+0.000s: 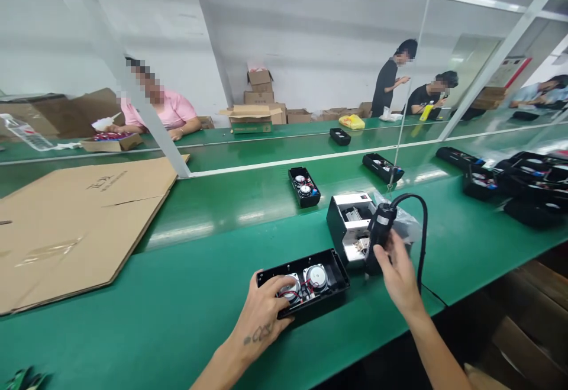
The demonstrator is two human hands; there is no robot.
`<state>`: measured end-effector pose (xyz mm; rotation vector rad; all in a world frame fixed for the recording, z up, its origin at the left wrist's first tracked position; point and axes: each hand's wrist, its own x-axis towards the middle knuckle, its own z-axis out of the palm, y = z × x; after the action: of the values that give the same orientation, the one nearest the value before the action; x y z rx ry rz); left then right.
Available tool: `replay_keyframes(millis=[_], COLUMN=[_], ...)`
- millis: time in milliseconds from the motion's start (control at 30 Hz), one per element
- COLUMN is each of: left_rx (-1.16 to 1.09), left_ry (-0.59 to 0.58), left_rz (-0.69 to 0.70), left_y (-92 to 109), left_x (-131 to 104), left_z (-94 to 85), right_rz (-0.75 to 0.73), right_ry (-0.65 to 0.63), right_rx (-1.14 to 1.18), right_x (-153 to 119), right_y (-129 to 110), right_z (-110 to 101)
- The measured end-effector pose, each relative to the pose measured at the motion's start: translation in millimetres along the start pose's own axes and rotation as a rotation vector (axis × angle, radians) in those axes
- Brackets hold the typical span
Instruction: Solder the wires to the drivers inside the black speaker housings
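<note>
My left hand (264, 313) grips the left end of an open black speaker housing (339, 280), its fingers reaching inside over one of two round speakers (316, 277). Red and black wires lie between the speakers. My right hand (399, 271) is wrapped round a black electric screwdriver (380, 230), which is held upright with its cable looping over to the right. Just behind the screwdriver stands a black and white machine (350, 224) with an opening in its front. The screwdriver's lower tip is hard to make out.
Flattened cardboard (84, 218) covers the left of the green table (177, 319). Beyond my hands, another housing (304, 187) and a further one (382, 167) rest on the green surface. Several housings (532, 183) are piled at the right. People sit and stand across the line.
</note>
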<state>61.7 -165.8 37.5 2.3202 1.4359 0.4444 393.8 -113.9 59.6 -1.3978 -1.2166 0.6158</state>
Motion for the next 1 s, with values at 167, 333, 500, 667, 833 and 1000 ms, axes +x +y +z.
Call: replay_keyframes(millis=[167,333,500,667,833,1000], left_rx=[0.071,0.164,0.259,0.265,0.223,0.164], left_ry=[0.02,0.053,0.165,0.137,0.1,0.107], left_rz=[0.044,0.086,0.133,0.124,0.058,0.021], left_y=[-7,-7,-4,-2,0,4], left_x=[-4,-14,-21,-19,-18,-18], left_z=[6.2,16.1,25.3,22.6,24.5,23.5], right_rz=[0.11,0.089,-0.124,-0.227,-0.156,0.028], right_ry=[-0.132,-0.172,0.131,0.148,0.002,-0.307], right_rx=[0.094,0.254,0.351,0.198,0.083,0.211], right_x=[0,2,28,44,42,14], right_y=[6,-4,-33,-49,-44,-55], right_z=[15,10,-6,7,15,13])
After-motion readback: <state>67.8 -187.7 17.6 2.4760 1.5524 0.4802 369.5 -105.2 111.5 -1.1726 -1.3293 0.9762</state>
